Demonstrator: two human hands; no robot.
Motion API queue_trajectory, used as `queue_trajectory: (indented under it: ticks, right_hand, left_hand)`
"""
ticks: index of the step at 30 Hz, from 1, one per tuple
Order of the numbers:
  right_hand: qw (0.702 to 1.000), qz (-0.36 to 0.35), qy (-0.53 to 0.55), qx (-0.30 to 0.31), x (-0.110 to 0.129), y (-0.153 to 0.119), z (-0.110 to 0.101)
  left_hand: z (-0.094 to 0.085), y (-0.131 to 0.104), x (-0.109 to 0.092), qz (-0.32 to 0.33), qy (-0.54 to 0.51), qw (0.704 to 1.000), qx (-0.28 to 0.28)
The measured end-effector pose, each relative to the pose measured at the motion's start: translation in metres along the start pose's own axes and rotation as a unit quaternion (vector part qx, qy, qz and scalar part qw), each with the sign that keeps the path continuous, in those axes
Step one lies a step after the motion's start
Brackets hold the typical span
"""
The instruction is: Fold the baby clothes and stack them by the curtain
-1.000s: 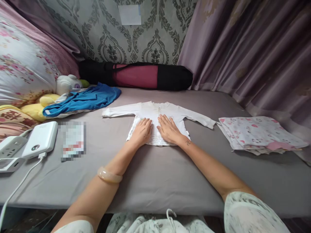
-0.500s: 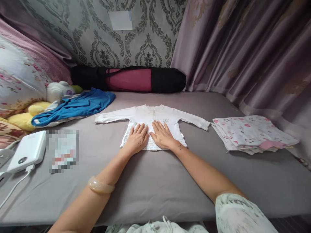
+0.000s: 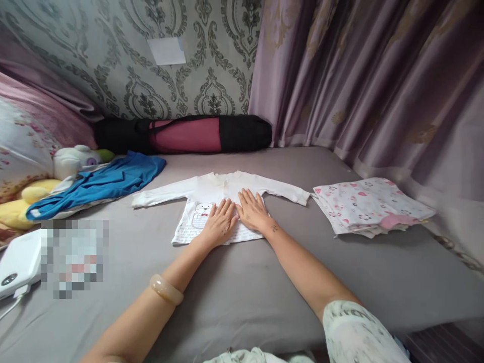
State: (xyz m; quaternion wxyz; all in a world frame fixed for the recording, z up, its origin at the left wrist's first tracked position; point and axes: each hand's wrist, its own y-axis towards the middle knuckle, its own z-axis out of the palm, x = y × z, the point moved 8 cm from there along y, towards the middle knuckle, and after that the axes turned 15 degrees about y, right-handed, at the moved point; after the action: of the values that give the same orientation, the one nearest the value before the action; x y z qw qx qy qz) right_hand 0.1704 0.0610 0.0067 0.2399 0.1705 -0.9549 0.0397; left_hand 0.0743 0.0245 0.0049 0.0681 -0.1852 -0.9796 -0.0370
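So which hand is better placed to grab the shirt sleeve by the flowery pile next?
Probably the right hand: it lies flat on the white shirt, nearer that sleeve and the flowery pile. The left hand lies there too, but farther off.

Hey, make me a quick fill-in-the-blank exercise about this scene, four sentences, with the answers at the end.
The left hand and right hand rest on a ____ shirt. A bangle circles the person's ____ forearm. The crumpled cloth near the yellow plush toy is mostly ____. The folded patterned fabric lies on the picture's ____ side.
Missing words: white; left; blue; right.
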Motion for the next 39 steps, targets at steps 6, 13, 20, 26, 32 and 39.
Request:
queue_trajectory:
  ticks: [6, 13, 20, 26, 32, 39]
  right_hand:
    - [1.0, 0.006, 0.009, 0.001, -0.003, 0.002, 0.004]
    - [1.0, 0.003, 0.018, -0.002, -0.002, 0.001, 0.001]
    - [1.0, 0.01, 0.025, 0.01, -0.001, -0.001, -0.001]
    - [0.999, 0.011, 0.028, 0.016, 0.0, 0.0, -0.002]
    - [0.999, 0.019, 0.028, 0.019, 0.0, 0.0, -0.002]
    - [0.999, 0.016, 0.036, 0.013, 0.0, 0.0, -0.001]
  left_hand:
    - [0.008, 0.001, 0.0, -0.002, 0.024, 1.0, 0.001]
    - [-0.008, 0.002, -0.003, 0.016, 0.02, 0.999, -0.024]
    - [-0.017, 0.052, 0.046, -0.067, -0.031, 0.994, -0.075]
    - [0.014, 0.098, 0.103, -0.111, -0.035, 0.992, -0.053]
    - [0.027, 0.114, 0.118, -0.136, -0.022, 0.99, -0.042]
    - [0.011, 0.123, 0.107, -0.11, 0.008, 0.994, -0.017]
